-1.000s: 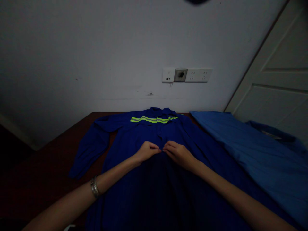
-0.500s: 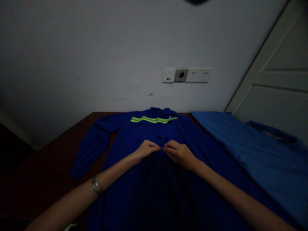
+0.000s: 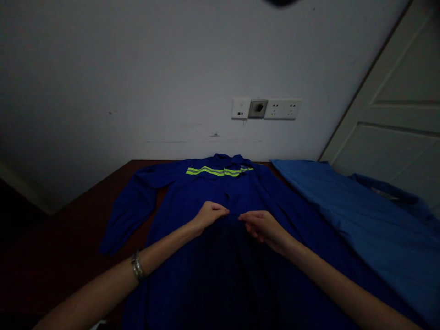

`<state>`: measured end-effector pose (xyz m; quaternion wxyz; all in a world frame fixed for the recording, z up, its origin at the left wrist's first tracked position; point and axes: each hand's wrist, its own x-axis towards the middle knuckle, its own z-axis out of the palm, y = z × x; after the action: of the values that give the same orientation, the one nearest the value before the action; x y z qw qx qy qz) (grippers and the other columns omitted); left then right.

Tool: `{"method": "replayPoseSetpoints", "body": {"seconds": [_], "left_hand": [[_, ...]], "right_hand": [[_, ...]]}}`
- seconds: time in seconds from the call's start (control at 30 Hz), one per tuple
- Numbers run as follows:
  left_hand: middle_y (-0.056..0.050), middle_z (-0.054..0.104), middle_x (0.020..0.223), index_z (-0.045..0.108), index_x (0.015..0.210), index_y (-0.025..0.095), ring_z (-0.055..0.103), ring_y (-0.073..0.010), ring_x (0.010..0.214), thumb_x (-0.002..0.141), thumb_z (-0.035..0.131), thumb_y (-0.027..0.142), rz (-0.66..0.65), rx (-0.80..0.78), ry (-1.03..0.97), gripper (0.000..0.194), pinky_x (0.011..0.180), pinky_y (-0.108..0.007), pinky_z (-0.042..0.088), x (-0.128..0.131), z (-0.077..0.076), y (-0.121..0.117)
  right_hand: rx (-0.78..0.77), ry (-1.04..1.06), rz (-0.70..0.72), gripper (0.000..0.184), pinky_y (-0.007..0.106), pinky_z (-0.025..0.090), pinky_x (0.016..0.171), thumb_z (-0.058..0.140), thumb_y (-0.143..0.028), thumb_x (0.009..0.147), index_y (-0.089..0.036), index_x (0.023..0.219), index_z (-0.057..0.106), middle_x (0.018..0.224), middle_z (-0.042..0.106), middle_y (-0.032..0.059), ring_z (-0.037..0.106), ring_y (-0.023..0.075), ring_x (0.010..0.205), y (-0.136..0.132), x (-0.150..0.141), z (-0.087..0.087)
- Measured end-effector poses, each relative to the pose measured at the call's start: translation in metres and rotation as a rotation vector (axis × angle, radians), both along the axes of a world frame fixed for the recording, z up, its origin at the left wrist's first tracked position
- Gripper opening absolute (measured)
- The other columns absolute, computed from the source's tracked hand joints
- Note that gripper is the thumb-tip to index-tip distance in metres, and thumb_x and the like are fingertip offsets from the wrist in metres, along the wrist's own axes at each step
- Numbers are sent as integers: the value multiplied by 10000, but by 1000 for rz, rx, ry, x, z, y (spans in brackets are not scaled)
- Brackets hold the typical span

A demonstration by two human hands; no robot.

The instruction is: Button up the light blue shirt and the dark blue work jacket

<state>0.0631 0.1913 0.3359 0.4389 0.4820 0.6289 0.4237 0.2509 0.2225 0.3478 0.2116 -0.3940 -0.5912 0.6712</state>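
Note:
A dark blue work jacket [image 3: 195, 197] lies spread front up, collar toward the wall, with a yellow-green reflective band [image 3: 209, 172] across its chest. Over the front opening, my left hand [image 3: 209, 214] is closed in a pinch on the jacket's fabric; a metal bracelet [image 3: 137, 266] circles that forearm. Just to the right of it, my right hand [image 3: 263, 224] has thumb and fingertips pressed together above the same opening. What sits between those right fingertips is too small and dark to make out. Deep shadow covers the jacket's lower part.
A lighter blue garment [image 3: 364, 224] lies on the right, alongside the jacket. Beneath both is a dark red-brown table [image 3: 85, 220] pushed against a pale wall [image 3: 165, 82]. Sockets and switches [image 3: 282, 110] are set in the wall. A panelled door [image 3: 395, 119] stands at the right.
My right hand has shifted a little right and down, widening the gap between the two hands. My left hand stays pinched at nearly the same spot.

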Motion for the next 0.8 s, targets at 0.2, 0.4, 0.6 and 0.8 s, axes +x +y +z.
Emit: {"method": "replayPoseSetpoints", "body": {"seconds": [0.2,0.4,0.6,0.8], "left_hand": [[-17,650,623,705,680,118,505,-104,560,642,625,286,8,50,6,190,540,-209,348,4,0,-4],[-28,681,688,709,713,123,561,-132,621,679,589,308,-8,105,84,223,564,-215,384,5,-2,-8],[-47,700,756,712,723,127,610,-174,739,689,575,302,-25,196,159,225,676,-248,438,5,-1,-9],[-50,701,758,711,711,135,621,-185,762,681,580,285,-16,228,150,201,736,-272,452,5,-2,-9]], "right_hand": [[-180,72,-7,240,119,247,310,585,-308,752,-113,884,630,505,514,-45,426,23,361,-7,-7,-11],[-235,92,-94,185,122,258,310,568,-278,788,-105,830,618,471,503,-51,409,20,334,-7,-19,-14],[-239,95,-147,131,128,266,312,570,-223,780,-103,738,603,447,491,-54,389,18,322,-7,-23,-13],[-277,113,-169,101,122,269,323,576,-193,753,-105,718,613,449,486,-56,391,12,338,-6,-24,-12]]}}
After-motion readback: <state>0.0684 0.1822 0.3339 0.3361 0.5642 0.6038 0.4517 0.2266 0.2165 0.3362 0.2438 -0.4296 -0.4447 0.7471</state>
